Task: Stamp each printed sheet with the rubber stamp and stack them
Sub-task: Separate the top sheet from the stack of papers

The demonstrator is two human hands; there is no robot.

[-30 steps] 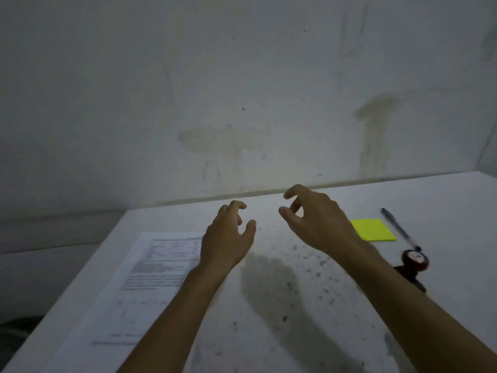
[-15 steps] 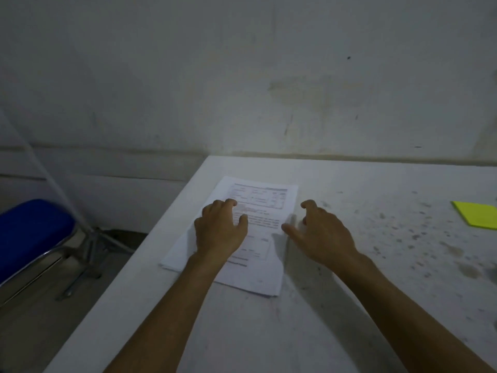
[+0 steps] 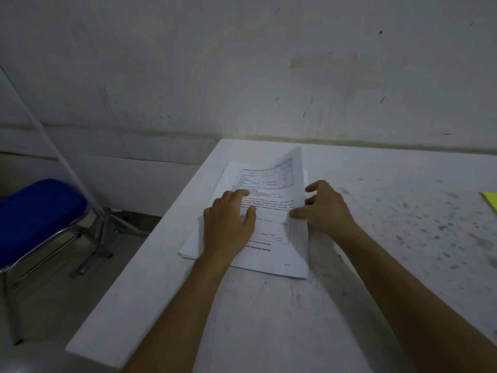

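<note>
On the near half of the table [image 3: 269, 332], both forearms reach forward to the paper stack [image 3: 279, 259] at the left edge. Change vs half a second ago: the stack then lay flat under both hands; now the top sheet [image 3: 287, 181] is peeled up along its right side, far corner curling in the air. My read: one sheet is being separated for stamping, nothing stamped yet.

Left hand [image 3: 228, 224] lies palm down on the stack, fingers fairly straight, pressing the lower sheets so they don't slide. Right hand [image 3: 326, 208] pinches the lifted sheet's right edge, thumb on top; the other fingers [image 3: 314, 187] are curled loosely above.

Farther right, a yellow sticky pad [image 3: 490, 201] sits cut off by the frame edge. Stamp not in view now. Left of the table: blue chair [image 3: 32, 219]. Stained wall [image 3: 242, 63] behind.
</note>
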